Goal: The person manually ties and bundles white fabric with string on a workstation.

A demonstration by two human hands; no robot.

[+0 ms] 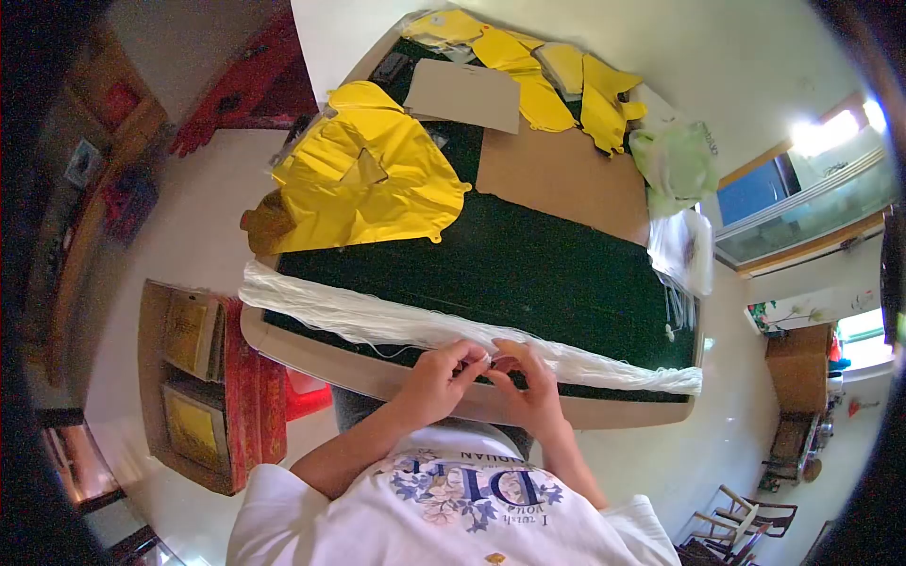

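Note:
A long bundle of white string [368, 313] lies along the near edge of the green-topped table, running from the far left to the right corner. Over its middle, my left hand [439, 377] is closed in a pinch, thumb against forefinger. Close beside it my right hand [528, 385] pinches too, and the fingertips of both hands nearly meet. A small white bit of string [488, 359] shows between them; its exact shape is too small to make out. Beyond the bundle on the left lies a crinkled, flat yellow foil piece [377, 193] that looks like an uninflated balloon.
Brown cardboard [566, 184] and a grey-brown board [464, 94] lie farther back. More yellow foil pieces [528, 80] line the far edge. At right are a green plastic bag [675, 165] and clear bags [684, 250]. An open carton [226, 462] stands left of the table.

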